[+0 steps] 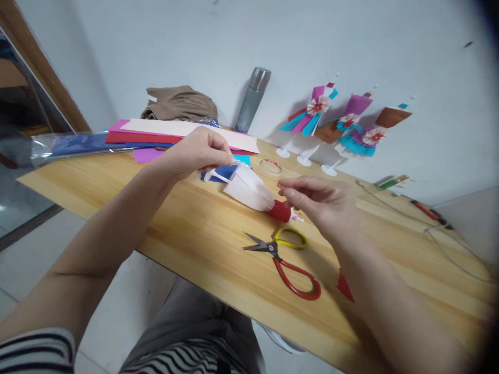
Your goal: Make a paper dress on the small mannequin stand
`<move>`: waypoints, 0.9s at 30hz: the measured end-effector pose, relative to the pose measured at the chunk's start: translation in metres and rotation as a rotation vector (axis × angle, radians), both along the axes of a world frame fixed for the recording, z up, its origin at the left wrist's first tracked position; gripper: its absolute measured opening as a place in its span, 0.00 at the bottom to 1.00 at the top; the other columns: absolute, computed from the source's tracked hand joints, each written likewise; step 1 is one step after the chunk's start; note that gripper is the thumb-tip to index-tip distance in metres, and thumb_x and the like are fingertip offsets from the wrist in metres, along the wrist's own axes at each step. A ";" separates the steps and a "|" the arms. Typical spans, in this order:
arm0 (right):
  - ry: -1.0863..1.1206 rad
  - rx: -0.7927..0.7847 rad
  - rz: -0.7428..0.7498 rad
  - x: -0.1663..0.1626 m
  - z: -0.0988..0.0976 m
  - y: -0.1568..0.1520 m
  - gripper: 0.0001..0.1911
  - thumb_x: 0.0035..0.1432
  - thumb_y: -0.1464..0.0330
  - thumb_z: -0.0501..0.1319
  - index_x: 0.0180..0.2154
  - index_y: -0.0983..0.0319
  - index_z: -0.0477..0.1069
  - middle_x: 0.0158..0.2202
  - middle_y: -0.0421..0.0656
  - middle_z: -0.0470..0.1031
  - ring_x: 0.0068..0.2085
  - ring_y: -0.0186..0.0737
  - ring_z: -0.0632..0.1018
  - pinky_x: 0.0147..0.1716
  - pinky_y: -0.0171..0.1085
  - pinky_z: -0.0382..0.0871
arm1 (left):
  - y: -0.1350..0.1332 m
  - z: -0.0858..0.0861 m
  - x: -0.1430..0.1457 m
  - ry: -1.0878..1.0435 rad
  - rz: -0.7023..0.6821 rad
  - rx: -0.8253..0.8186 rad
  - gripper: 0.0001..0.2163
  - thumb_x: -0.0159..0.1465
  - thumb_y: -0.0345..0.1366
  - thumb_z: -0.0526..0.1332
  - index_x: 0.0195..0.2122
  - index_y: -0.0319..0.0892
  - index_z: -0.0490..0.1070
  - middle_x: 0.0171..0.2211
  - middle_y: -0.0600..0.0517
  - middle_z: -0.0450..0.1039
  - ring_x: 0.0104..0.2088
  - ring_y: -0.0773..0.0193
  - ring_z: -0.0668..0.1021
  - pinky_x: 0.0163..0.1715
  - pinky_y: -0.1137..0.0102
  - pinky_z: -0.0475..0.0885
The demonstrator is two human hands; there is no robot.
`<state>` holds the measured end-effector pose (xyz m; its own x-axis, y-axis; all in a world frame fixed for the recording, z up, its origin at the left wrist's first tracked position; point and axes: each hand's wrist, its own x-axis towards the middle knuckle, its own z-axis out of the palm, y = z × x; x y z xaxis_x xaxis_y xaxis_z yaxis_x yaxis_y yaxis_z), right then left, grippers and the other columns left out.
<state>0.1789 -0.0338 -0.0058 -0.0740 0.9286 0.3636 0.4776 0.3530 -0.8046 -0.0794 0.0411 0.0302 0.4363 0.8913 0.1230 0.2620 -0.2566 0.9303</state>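
My left hand (210, 150) is closed in a pinch above the table; a bit of clear film (240, 162) shows at its fingertips, too small to name surely. My right hand (315, 195) pinches a tiny red piece between thumb and finger. Below and between them lies a paper doll figure with a white paper skirt (249, 187), a red top (280, 211) and a white stand (216, 175). A ring of clear tape (271, 166) with red marks lies beyond my right hand. Nearer me, scissors (272, 249) with yellow and red handles lie with blades apart.
Paper sheets (187, 130) and a plastic packet (70, 144) lie at the left. Behind stand a folded brown cloth (181, 103), a grey flask (253, 101) and three paper-dressed figures (317, 106). A cable (390, 205), a red cutter (427, 210) and a red scrap (345, 287) are at right.
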 end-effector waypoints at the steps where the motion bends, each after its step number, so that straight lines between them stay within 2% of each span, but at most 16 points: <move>1: -0.046 0.055 -0.031 -0.002 0.002 0.003 0.05 0.54 0.62 0.68 0.33 0.56 0.80 0.31 0.42 0.82 0.28 0.41 0.78 0.27 0.41 0.74 | 0.002 0.001 -0.003 0.024 -0.036 -0.013 0.09 0.55 0.23 0.64 0.19 0.37 0.72 0.13 0.56 0.62 0.15 0.76 0.61 0.17 0.76 0.53; 3: -0.162 0.157 -0.037 -0.009 0.008 0.014 0.04 0.55 0.65 0.66 0.29 0.57 0.79 0.29 0.42 0.81 0.27 0.40 0.76 0.26 0.41 0.71 | 0.005 0.000 -0.007 0.073 -0.107 -0.044 0.08 0.54 0.23 0.64 0.19 0.37 0.73 0.13 0.55 0.63 0.15 0.75 0.61 0.17 0.76 0.54; 5: -0.322 0.270 0.051 -0.019 0.014 0.031 0.05 0.55 0.68 0.65 0.27 0.58 0.78 0.28 0.43 0.79 0.28 0.40 0.75 0.28 0.41 0.70 | 0.007 -0.003 -0.008 0.104 -0.160 -0.073 0.07 0.53 0.23 0.65 0.19 0.37 0.74 0.14 0.54 0.64 0.15 0.75 0.62 0.17 0.76 0.54; 7: -0.472 0.329 0.168 -0.028 0.021 0.054 0.06 0.57 0.71 0.63 0.31 0.58 0.79 0.32 0.45 0.79 0.31 0.42 0.76 0.32 0.42 0.72 | 0.010 -0.006 -0.009 0.108 -0.185 -0.096 0.07 0.52 0.23 0.66 0.20 0.38 0.75 0.14 0.54 0.65 0.15 0.74 0.63 0.17 0.77 0.54; 10: -0.653 0.335 0.371 -0.037 0.029 0.091 0.15 0.55 0.78 0.59 0.36 0.57 0.81 0.43 0.46 0.79 0.43 0.46 0.79 0.45 0.46 0.74 | 0.012 -0.009 -0.009 0.104 -0.195 -0.122 0.07 0.53 0.24 0.66 0.19 0.38 0.75 0.14 0.55 0.64 0.15 0.75 0.62 0.17 0.77 0.54; 12: -0.762 0.314 0.479 -0.040 0.031 0.110 0.20 0.51 0.82 0.57 0.38 0.59 0.82 0.53 0.48 0.77 0.54 0.51 0.76 0.55 0.52 0.70 | 0.012 -0.008 -0.010 0.109 -0.202 -0.134 0.08 0.54 0.23 0.64 0.19 0.38 0.74 0.14 0.55 0.64 0.15 0.75 0.62 0.18 0.77 0.54; 14: -0.843 0.276 0.531 -0.043 0.031 0.123 0.23 0.47 0.84 0.58 0.40 0.60 0.82 0.57 0.49 0.75 0.58 0.54 0.74 0.59 0.55 0.66 | 0.012 -0.007 -0.011 0.123 -0.206 -0.142 0.09 0.55 0.22 0.63 0.20 0.37 0.74 0.15 0.55 0.64 0.16 0.76 0.62 0.19 0.77 0.54; 16: -0.857 0.236 0.542 -0.046 0.030 0.130 0.24 0.44 0.86 0.59 0.38 0.59 0.82 0.56 0.47 0.76 0.58 0.54 0.74 0.59 0.55 0.65 | 0.010 -0.006 -0.011 0.151 -0.203 -0.149 0.09 0.56 0.21 0.62 0.21 0.37 0.74 0.15 0.56 0.63 0.17 0.76 0.62 0.19 0.77 0.54; 21: -0.717 0.157 0.514 -0.046 0.031 0.129 0.15 0.44 0.84 0.63 0.26 0.58 0.80 0.49 0.43 0.81 0.53 0.52 0.78 0.57 0.52 0.67 | 0.011 -0.009 -0.009 0.160 -0.243 -0.132 0.07 0.54 0.24 0.64 0.20 0.37 0.75 0.14 0.57 0.61 0.17 0.75 0.61 0.20 0.75 0.53; 24: -0.584 0.118 0.483 -0.040 0.032 0.124 0.14 0.44 0.83 0.64 0.25 0.57 0.78 0.46 0.41 0.82 0.53 0.49 0.78 0.58 0.50 0.66 | 0.016 -0.015 -0.007 0.153 -0.295 -0.144 0.06 0.52 0.27 0.68 0.19 0.38 0.76 0.14 0.55 0.62 0.16 0.74 0.61 0.18 0.74 0.53; 27: -0.464 0.075 0.468 -0.033 0.029 0.119 0.13 0.46 0.81 0.64 0.25 0.57 0.78 0.46 0.42 0.82 0.53 0.47 0.78 0.58 0.48 0.66 | 0.019 -0.019 -0.004 0.121 -0.281 -0.153 0.05 0.51 0.29 0.69 0.20 0.38 0.77 0.15 0.54 0.64 0.16 0.74 0.62 0.18 0.75 0.55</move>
<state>0.1464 0.0849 0.0231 -0.6282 0.7336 0.2590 0.5513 0.6547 -0.5172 -0.0838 0.0604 0.0108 0.6709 0.7382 -0.0708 0.3114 -0.1938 0.9303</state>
